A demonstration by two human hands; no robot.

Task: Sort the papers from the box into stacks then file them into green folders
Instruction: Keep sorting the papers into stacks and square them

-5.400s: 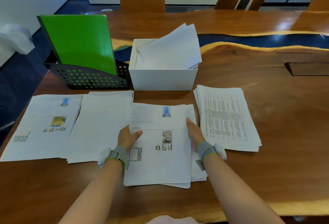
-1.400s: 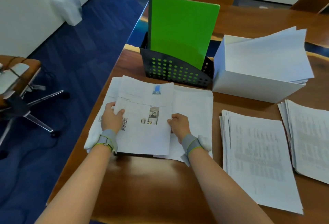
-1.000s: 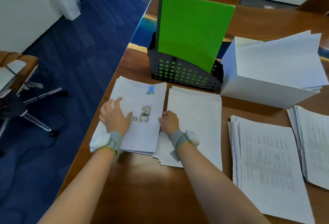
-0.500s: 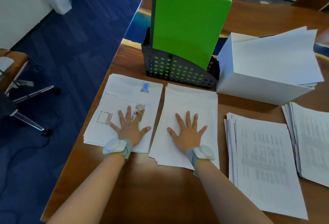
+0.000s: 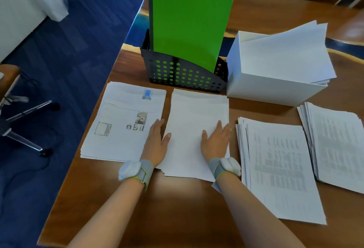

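Observation:
Several paper stacks lie on the wooden table (image 5: 161, 208). A plain white stack (image 5: 195, 121) sits in front of me. My left hand (image 5: 156, 145) rests at its left edge with straight fingers and the thumb on top. My right hand (image 5: 216, 141) lies flat along its right edge. To the left lies a stack with pictures and a QR code (image 5: 122, 121). Two stacks of printed tables (image 5: 279, 169) (image 5: 338, 145) lie to the right. Green folders (image 5: 189, 25) stand in a black perforated holder (image 5: 183, 74). The white box (image 5: 271, 86) holds loose sheets.
The table's left edge runs close beside the picture stack, with blue carpet (image 5: 74, 54) below. An office chair base (image 5: 23, 125) stands on the floor at the left. Bare wood lies between me and the stacks.
Both hands moved onto the plain white stack: the left hand left the picture stack and went to the white stack's left edge, the right hand slid to its right edge.

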